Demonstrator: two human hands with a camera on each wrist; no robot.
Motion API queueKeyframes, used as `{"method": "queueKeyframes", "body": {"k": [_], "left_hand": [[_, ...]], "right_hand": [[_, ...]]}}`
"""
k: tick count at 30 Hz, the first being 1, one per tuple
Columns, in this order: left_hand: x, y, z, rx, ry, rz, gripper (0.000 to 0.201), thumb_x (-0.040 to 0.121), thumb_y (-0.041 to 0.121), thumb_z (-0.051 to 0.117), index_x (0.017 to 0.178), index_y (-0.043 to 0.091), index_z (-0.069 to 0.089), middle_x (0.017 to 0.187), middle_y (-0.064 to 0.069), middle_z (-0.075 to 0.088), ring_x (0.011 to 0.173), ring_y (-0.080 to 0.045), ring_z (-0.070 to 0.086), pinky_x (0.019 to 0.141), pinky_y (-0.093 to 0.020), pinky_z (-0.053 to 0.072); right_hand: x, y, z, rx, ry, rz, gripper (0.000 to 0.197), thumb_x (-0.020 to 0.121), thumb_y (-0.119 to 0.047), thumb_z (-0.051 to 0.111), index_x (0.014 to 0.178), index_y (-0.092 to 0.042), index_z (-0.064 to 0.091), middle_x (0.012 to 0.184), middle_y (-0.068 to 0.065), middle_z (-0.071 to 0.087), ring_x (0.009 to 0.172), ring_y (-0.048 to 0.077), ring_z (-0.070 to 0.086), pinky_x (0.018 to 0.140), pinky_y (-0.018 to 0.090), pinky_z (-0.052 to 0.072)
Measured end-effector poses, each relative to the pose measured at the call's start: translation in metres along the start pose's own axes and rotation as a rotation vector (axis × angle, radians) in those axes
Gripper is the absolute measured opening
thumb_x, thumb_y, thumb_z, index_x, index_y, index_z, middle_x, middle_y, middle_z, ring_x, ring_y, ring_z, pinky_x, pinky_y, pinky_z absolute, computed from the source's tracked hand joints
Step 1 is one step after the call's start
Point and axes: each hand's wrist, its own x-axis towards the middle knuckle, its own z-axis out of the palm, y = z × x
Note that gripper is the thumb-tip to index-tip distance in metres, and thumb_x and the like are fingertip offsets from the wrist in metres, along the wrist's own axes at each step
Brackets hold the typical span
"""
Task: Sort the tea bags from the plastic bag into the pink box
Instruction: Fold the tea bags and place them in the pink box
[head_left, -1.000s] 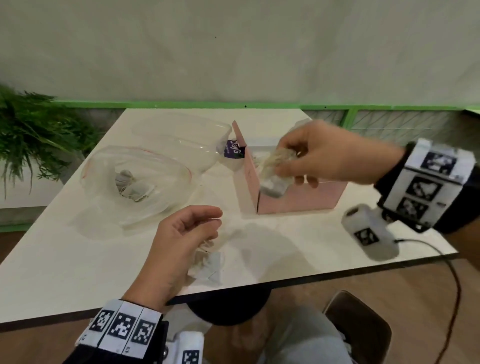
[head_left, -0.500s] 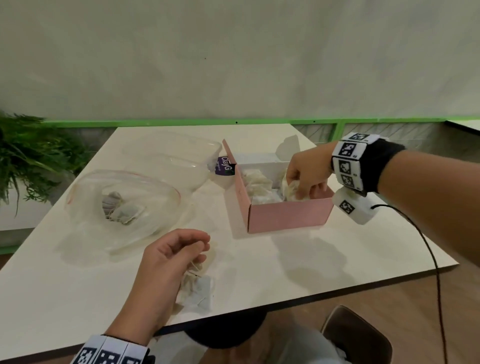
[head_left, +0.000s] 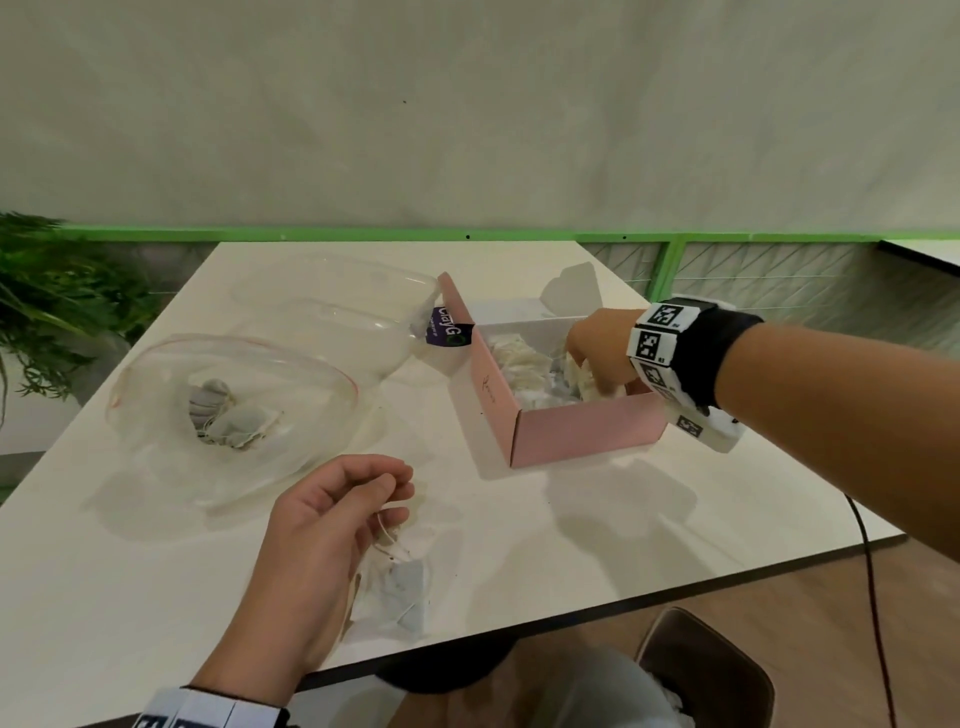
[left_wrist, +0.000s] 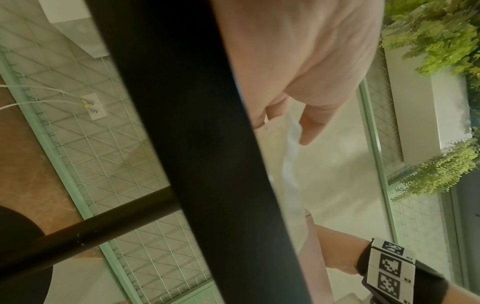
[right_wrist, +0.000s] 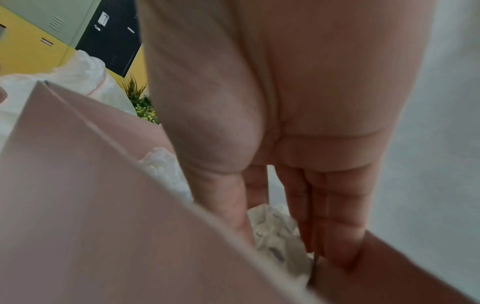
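Note:
The pink box stands open mid-table with several tea bags inside. My right hand reaches down into its right end, thumb and fingers on either side of a white tea bag low in the box. My left hand hovers near the front edge and pinches the strings of a few tea bags that lie on the table; in the left wrist view a tea bag hangs below the left hand. The clear plastic bag at left holds more tea bags.
A second clear plastic bag lies behind the first, beside a purple label at the box's back left corner. A green plant stands off the table's left side. A chair sits below the white table's front edge.
My right hand carried a tea bag from above the box's left wall down into its right end. The left hand stayed low, still pinching the strings.

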Motion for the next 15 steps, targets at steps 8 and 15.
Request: {"method": "queueKeyframes", "body": {"k": [8,15], "left_hand": [[0.000,0.004,0.001,-0.013,0.011,-0.018,0.017,0.093,-0.006,0.057,0.094,-0.002,0.074,0.099,-0.021,0.075,0.092,-0.026,0.070,0.073,-0.027,0.059],[0.000,0.004,0.002,-0.005,0.029,-0.019,0.017,0.093,-0.006,0.057,0.094,-0.002,0.074,0.099,-0.020,0.075,0.093,-0.026,0.070,0.078,-0.033,0.055]], "right_hand": [[-0.001,0.002,0.001,0.118,-0.006,0.041,0.057,0.080,-0.006,0.075,0.131,-0.014,0.049,0.110,0.007,0.057,0.088,0.023,0.053,0.046,0.023,0.032],[0.003,-0.001,0.011,-0.008,-0.027,-0.005,0.038,0.089,-0.006,0.057,0.126,-0.015,0.061,0.123,0.007,0.065,0.108,0.027,0.064,0.069,0.028,0.044]]}}
